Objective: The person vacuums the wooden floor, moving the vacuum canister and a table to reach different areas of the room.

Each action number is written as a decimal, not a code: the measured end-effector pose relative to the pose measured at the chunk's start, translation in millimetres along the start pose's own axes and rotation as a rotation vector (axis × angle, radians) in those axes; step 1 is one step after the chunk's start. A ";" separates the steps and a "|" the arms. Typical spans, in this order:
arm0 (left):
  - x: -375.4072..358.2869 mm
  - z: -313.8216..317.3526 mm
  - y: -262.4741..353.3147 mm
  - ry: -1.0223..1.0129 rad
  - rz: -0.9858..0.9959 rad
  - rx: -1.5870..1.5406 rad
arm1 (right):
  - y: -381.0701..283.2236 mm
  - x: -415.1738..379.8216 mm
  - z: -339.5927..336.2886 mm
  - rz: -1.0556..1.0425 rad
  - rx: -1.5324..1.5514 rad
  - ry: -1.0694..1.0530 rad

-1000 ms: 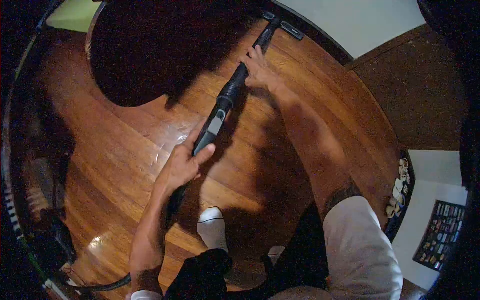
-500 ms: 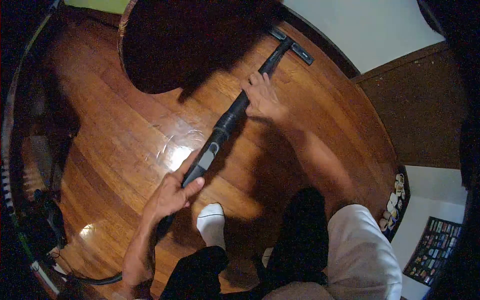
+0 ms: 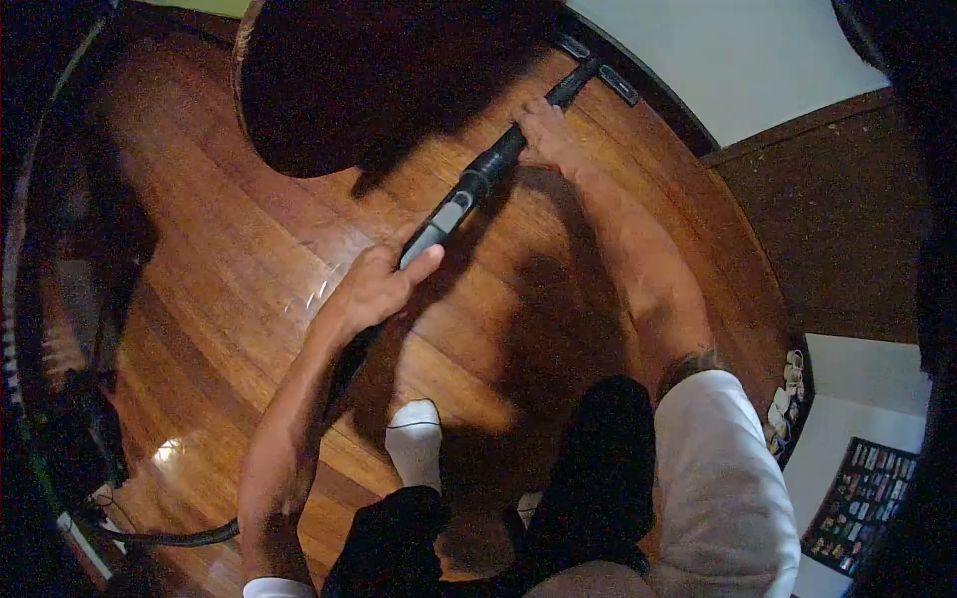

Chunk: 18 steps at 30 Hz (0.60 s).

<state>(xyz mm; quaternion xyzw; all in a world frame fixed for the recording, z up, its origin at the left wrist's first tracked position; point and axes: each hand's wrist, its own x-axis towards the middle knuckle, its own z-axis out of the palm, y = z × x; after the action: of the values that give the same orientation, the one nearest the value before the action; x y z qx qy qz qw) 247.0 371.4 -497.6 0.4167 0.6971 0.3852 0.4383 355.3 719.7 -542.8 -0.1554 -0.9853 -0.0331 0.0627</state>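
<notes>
A black vacuum cleaner wand [image 3: 485,171] slants across the middle of the view, from the lower left up to the right. My left hand [image 3: 377,289] is wrapped round its grey and black handle [image 3: 439,227], thumb on top. Farther up the tube, my right hand [image 3: 546,135] grips it just short of the floor head. That wide floor head [image 3: 616,86] lies on the wooden floor [image 3: 239,229] close to the wall's dark baseboard. A black hose [image 3: 184,536] runs along the floor at lower left and passes behind my left forearm.
A dark round-edged table [image 3: 369,90] overhangs the floor at the top. A white wall [image 3: 708,60] and a brown panel [image 3: 837,219] bound the right side. Several white sockets or plugs [image 3: 783,404] line the right edge. My socked foot [image 3: 414,429] stands below the wand.
Both hands have pushed the wand up and to the right, bringing the floor head nearer the baseboard. Both arms are stretched farther out, still gripping it.
</notes>
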 end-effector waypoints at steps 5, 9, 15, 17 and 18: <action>-90.9 -18.0 -1.5 0.066 -0.136 -0.082 | -93.5 -23.0 -19.9 -0.082 0.024 0.011; -194.6 -48.9 -0.7 0.110 -0.459 -0.318 | -191.8 -45.2 -33.3 -0.089 0.108 -0.023; -332.1 -71.5 -10.2 0.357 -0.500 -0.458 | -322.4 -72.1 -54.8 -0.201 0.217 -0.018; -368.2 -76.1 -6.0 0.414 -0.519 -0.457 | -355.7 -79.2 -64.0 -0.249 0.343 -0.029; -384.9 -80.0 -3.6 0.462 -0.565 -0.483 | -374.5 -82.0 -66.7 -0.262 0.348 -0.029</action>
<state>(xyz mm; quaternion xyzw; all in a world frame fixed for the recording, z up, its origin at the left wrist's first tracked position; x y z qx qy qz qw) 275.0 2.9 -363.6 -0.0020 0.7534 0.4851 0.4438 324.1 333.6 -505.0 -0.0131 -0.9887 0.1319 0.0696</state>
